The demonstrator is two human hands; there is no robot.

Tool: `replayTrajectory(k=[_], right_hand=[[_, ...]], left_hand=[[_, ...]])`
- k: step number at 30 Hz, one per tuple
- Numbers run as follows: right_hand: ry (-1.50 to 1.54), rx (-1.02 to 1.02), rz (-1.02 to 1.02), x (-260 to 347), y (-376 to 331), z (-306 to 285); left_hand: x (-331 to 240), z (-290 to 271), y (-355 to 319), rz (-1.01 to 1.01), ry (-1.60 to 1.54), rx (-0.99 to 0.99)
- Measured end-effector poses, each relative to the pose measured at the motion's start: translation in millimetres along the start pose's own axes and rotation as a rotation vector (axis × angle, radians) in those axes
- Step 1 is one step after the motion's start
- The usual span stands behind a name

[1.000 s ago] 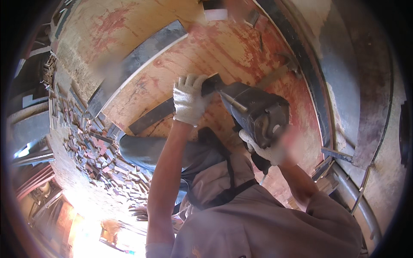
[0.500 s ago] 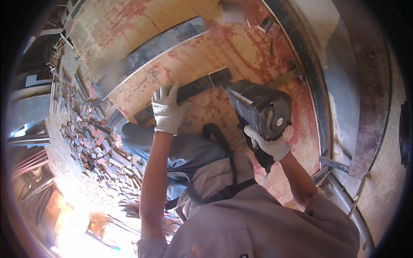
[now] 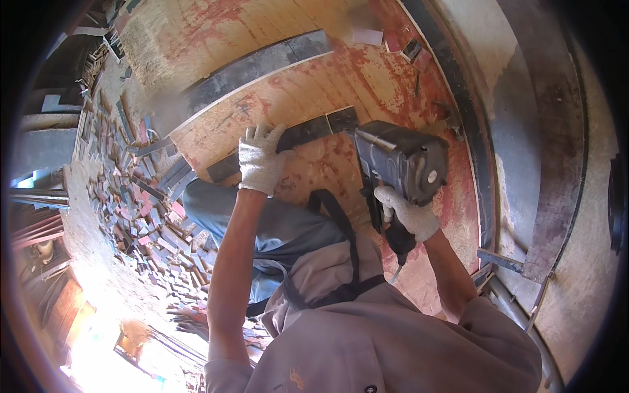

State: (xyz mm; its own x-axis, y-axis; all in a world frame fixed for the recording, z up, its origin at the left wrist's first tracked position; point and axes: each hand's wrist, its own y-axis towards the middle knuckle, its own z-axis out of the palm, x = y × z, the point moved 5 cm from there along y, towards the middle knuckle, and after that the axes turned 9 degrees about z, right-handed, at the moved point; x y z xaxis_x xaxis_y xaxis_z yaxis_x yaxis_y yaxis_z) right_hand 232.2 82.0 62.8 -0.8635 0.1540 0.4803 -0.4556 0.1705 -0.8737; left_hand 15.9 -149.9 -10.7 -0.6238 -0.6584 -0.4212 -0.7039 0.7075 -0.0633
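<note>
Both my hands wear pale knit gloves. My right hand (image 3: pixel 407 213) is wrapped round the handle of a black nail gun (image 3: pixel 400 157). A thin pale hose (image 3: pixel 396 274) leaves the handle's lower end. The tool's nose lies at the right end of a dark narrow strip (image 3: pixel 308 132), by a short dark piece (image 3: pixel 342 119) butted against that strip. My left hand (image 3: pixel 259 159) lies over the strip further left, fingers stretched out and pressing nothing into the palm. The strip rests on a red-stained wooden panel (image 3: pixel 262 98); the exact contact under the nose is hidden.
A wider dark board (image 3: pixel 255 69) lies across the panel beyond the strip. Small offcuts (image 3: pixel 411 49) sit at the far right. A dark edge beam (image 3: pixel 475 137) runs along the panel's right. Many scrap wood pieces (image 3: pixel 151 223) cover the ground at left.
The view has shifted slightly. My left hand stays on the strip, and the nail gun's nose remains near the strip's right end with my right hand round its handle.
</note>
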Motion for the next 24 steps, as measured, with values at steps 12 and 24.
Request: replayTrajectory(k=[12,24], right_hand=[[-0.586,-0.139,-0.116,-122,-26,-53],[1.121,0.319,-0.116,-122,-43,-13]], left_hand=[[-42,-55,-42,0.328,0.198,-0.604],[-19,-132,-100,0.415,0.351,-0.654]])
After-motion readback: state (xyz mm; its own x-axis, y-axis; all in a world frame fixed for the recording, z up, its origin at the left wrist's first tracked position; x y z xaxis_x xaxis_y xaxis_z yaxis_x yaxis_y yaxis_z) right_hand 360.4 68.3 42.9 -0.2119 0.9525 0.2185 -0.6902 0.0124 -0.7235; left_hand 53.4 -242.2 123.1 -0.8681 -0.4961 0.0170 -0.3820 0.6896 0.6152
